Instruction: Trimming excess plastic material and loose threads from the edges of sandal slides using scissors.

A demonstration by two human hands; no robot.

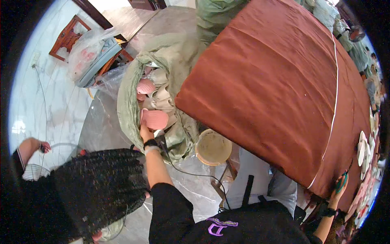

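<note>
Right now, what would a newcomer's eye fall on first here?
The big reddish-brown cloth filling the upper right. Next, the open green sack left of it, where the left hand holds a pink piece. At lower right, the right hand holds something green.

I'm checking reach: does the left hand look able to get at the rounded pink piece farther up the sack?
Probably yes: the farther pink piece lies uncovered in the open sack, though the left hand holds the nearer pink piece.
</note>
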